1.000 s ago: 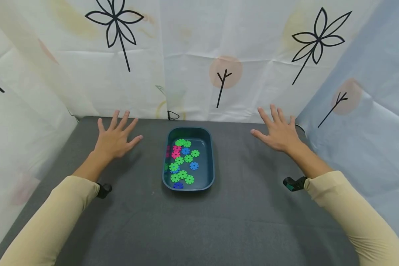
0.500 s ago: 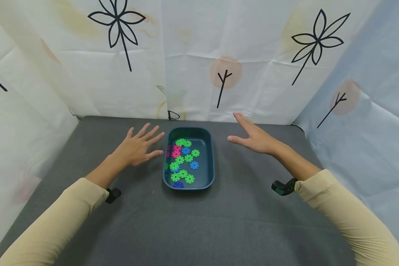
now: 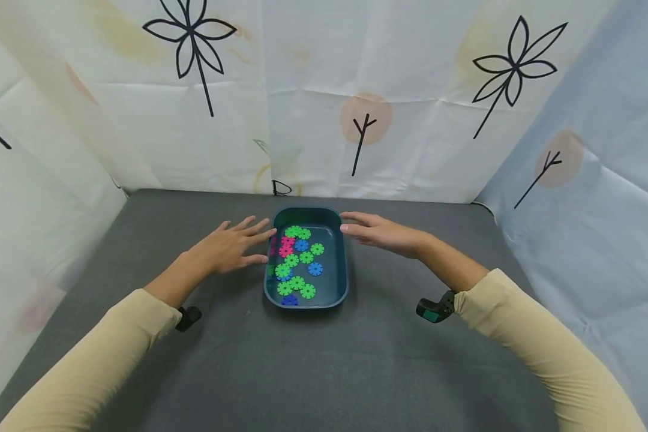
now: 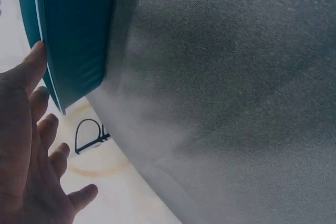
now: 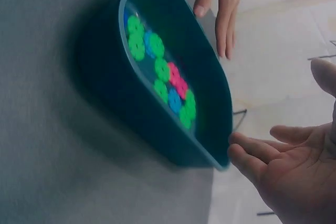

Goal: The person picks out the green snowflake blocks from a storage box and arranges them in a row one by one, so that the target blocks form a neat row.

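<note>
A dark teal rectangular tray stands on the grey table, holding several flat notched plastic discs. Green discs are the most numerous, with some blue discs and pink discs among them, mostly towards the tray's left side. At the left rim is my left hand, fingers spread; whether its fingertips touch the rim I cannot tell. My right hand is by the far right corner of the rim, fingers extended and holding nothing. In the right wrist view, its fingertips appear close to the tray's rim.
The grey cloth-covered table extends around the tray. White printed curtains hang behind it and along both sides. Each wrist carries a black camera, the right camera showing a green patch.
Both hands have come inward from the table's far left and right to the sides of the tray. The tray and its discs have stayed in place.
</note>
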`<state>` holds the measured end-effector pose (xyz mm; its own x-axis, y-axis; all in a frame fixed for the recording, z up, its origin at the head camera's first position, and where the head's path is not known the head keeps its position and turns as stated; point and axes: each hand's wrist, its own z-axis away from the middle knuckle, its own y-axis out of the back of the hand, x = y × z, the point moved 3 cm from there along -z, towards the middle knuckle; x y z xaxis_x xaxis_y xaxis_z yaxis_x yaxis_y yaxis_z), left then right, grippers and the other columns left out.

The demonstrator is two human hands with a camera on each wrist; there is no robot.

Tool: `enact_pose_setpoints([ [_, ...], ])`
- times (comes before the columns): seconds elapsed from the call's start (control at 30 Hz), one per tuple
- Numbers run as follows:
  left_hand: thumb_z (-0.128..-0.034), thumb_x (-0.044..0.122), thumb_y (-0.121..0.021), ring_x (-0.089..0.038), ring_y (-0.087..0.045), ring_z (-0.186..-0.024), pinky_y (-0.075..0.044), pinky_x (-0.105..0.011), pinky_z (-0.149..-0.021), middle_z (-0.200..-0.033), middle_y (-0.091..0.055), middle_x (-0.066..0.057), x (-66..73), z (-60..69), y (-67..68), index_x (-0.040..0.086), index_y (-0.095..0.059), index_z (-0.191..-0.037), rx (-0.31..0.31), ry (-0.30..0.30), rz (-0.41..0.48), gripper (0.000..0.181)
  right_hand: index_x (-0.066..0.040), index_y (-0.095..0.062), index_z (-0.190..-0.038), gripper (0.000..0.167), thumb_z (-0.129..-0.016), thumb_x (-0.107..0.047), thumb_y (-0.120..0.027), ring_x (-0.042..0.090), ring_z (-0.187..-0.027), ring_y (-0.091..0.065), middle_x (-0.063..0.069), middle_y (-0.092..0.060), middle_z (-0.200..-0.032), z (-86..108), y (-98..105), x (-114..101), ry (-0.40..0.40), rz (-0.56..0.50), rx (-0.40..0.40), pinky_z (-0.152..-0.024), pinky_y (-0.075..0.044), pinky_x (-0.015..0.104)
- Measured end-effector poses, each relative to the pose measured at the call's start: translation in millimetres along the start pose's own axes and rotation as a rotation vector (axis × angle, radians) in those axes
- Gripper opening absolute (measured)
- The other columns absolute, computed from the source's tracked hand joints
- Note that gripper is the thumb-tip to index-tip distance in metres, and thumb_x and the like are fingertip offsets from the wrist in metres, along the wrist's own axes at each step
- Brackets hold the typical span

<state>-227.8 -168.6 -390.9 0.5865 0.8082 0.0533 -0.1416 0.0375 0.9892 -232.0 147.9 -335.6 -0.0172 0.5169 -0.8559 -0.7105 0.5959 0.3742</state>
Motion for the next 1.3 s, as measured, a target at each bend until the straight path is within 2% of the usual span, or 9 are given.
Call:
enact_pose_setpoints([
  [0.1, -0.1004, 0.046, -0.054, -0.040, -0.017, -0.149, -0.018, -0.069, -0.111, -0.163, -0.023, -0.013, 2.1, -0.9, 0.4, 0.015, -0.033, -0.157, -0.021, -0.022, 0.022, 0.068, -0.007, -0.018, -0.159, 0.065, -0.106, -0.035, -0.045, 0.032, -0.146, -0.033, 0.016, -0.026, -0.161, -8.8, -8.5, 1.0, -0.010, -0.117, -0.045, -0.117, -0.026, 0.046],
  [0.23, -0.1015, 0.044, -0.052, -0.038, -0.015, -0.150, -0.016, -0.069, -0.112, -0.163, -0.025, -0.012, 2.6, -2.5, -1.2, 0.015, -0.035, -0.156, -0.042, -0.032, 0.044, 0.064, -0.002, -0.021, -0.156, 0.061, -0.107, -0.029, -0.043, 0.036, -0.143, -0.037, 0.021, -0.031, -0.158, -20.5, -20.5, 4.0, -0.035, -0.263, -0.067, -0.115, -0.031, 0.047],
  [0.37, -0.1015, 0.045, -0.052, -0.038, -0.014, -0.150, -0.014, -0.069, -0.112, -0.162, -0.027, -0.012, 2.6, -3.0, -1.7, 0.015, -0.035, -0.156, -0.050, -0.025, 0.051, 0.064, -0.001, -0.022, -0.155, 0.059, -0.108, -0.027, -0.043, 0.039, -0.142, -0.038, 0.027, -0.031, -0.156, -30.7, -32.4, 6.6, -0.073, -0.336, -0.083, -0.114, -0.032, 0.049],
  [0.73, -0.1010, 0.046, -0.052, -0.039, -0.018, -0.149, -0.016, -0.070, -0.111, -0.161, -0.028, -0.013, 3.1, -5.3, -2.3, 0.014, -0.037, -0.155, -0.057, -0.021, 0.056, 0.065, 0.000, -0.019, -0.157, 0.065, -0.106, -0.031, -0.046, 0.039, -0.138, -0.042, 0.031, -0.037, -0.152, -47.1, -56.6, 16.5, -0.172, -0.323, -0.126, -0.113, -0.034, 0.049],
  [0.97, -0.1006, 0.044, -0.054, -0.039, -0.021, -0.149, -0.018, -0.070, -0.111, -0.161, -0.030, -0.014, 3.0, -4.5, -2.0, 0.013, -0.038, -0.155, -0.038, -0.031, 0.054, 0.064, 0.004, -0.027, -0.153, 0.065, -0.105, -0.033, -0.049, 0.038, -0.135, -0.047, 0.030, -0.044, -0.147, -57.6, -66.9, 16.8, -0.223, -0.312, -0.149, -0.112, -0.034, 0.050],
  [1.3, -0.1007, 0.044, -0.053, -0.040, -0.021, -0.149, -0.019, -0.070, -0.110, -0.161, -0.030, -0.014, 1.0, -3.6, -4.3, 0.013, -0.037, -0.155, -0.031, -0.046, 0.064, 0.065, 0.003, -0.036, -0.149, 0.057, -0.105, -0.030, -0.048, 0.038, -0.131, -0.052, 0.030, -0.049, -0.142, -67.6, -82.6, 21.4, -0.229, -0.308, -0.177, -0.110, -0.038, 0.049],
])
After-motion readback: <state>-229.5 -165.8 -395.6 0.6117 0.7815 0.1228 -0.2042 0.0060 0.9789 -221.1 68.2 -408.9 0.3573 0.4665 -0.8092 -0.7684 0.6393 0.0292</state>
